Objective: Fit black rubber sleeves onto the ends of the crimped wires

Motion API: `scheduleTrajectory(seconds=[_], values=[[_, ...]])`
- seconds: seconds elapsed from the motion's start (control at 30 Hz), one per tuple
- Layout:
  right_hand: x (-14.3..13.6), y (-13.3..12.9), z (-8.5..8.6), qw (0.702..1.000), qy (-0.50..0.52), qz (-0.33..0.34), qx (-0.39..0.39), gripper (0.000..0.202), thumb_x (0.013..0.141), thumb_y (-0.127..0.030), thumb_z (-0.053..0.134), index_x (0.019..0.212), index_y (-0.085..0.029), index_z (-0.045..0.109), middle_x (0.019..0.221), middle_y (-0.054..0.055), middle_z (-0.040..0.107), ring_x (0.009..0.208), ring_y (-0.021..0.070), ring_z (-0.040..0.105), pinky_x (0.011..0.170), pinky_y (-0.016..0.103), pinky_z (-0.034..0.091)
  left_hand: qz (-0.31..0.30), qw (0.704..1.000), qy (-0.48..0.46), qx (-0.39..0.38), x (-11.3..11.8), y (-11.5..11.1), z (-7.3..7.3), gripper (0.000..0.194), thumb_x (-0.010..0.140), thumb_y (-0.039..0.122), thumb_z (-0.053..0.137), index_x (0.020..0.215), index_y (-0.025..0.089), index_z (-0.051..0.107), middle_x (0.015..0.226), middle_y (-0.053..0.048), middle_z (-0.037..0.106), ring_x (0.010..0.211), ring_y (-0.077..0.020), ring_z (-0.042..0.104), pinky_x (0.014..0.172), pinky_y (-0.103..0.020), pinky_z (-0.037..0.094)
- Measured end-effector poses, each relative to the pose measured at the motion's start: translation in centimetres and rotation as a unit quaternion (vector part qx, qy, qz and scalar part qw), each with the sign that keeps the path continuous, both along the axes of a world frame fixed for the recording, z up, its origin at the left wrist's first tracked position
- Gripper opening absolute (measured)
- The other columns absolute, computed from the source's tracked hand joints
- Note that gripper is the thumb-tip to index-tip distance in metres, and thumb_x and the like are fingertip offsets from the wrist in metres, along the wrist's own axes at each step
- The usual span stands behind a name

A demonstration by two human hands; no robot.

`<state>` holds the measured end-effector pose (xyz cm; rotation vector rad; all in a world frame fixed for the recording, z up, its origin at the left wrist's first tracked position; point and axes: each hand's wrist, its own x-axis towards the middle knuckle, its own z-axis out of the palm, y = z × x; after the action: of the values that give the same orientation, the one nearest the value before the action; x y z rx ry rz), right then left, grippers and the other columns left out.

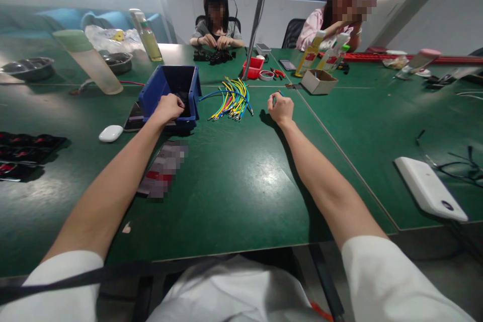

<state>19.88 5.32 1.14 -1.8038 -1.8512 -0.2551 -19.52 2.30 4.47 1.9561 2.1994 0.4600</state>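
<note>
My left hand (pixel 169 108) reaches over the front of a blue plastic bin (pixel 154 91), fingers bent together inside it. Whatever those fingers hold, if anything, is hidden; dark contents show faintly behind them. To the right of the bin lies a loose bundle of yellow, green and blue wires (pixel 234 98) with metal terminals on their near ends. One blue wire sticks out from the bundle toward the bin. My right hand (pixel 281 107) is closed above the table, right of the wires and apart from them. A small blue bit shows at its fingertips, too small to name.
On the green table (pixel 234 201) are a white earbud case (pixel 110 134), a pouch (pixel 162 170), a small cardboard box (pixel 319 82) and a white device (pixel 430 188). A metal pole (pixel 257 15) rises behind the wires. Two people sit across, one handling black items (pixel 215 55).
</note>
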Motion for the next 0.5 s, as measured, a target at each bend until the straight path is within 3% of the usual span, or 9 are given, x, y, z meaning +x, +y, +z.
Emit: scheduleTrajectory(seconds=[0.27,0.4,0.5], values=[[-4.3,-0.1,0.1,0.991,0.016,0.074,-0.113,0.038,0.097,-0.044,0.044,0.105,-0.017,0.069,0.102,0.018,0.072,0.099,0.0305,0.064,0.085,0.038,0.046,-0.011,0.999,0.036,0.012,-0.1,0.0,-0.2,0.019,0.068,0.016,0.059,0.081,0.016,0.072,0.092,-0.013,0.074,0.09,-0.0296,0.069,0.083,-0.033,0.052],[-5.0,-0.5,-0.2,0.987,0.009,0.066,-0.149,0.04,0.095,-0.049,0.047,0.102,-0.018,0.071,0.102,0.018,0.071,0.098,0.0322,0.065,0.085,0.041,0.047,-0.011,1.0,0.017,-0.005,-0.1,-0.1,0.0,0.015,0.064,0.011,0.059,0.072,0.016,0.071,0.083,-0.011,0.074,0.084,-0.0266,0.069,0.078,-0.028,0.052],[-5.3,-0.7,-0.2,0.986,-0.004,0.067,-0.152,0.037,0.094,-0.048,0.049,0.105,-0.019,0.07,0.102,0.017,0.071,0.098,0.0321,0.066,0.086,0.042,0.048,-0.013,1.0,0.0,0.002,0.0,-0.1,0.1,0.019,0.064,0.01,0.059,0.076,0.016,0.072,0.085,-0.009,0.074,0.083,-0.0237,0.069,0.079,-0.027,0.052]])
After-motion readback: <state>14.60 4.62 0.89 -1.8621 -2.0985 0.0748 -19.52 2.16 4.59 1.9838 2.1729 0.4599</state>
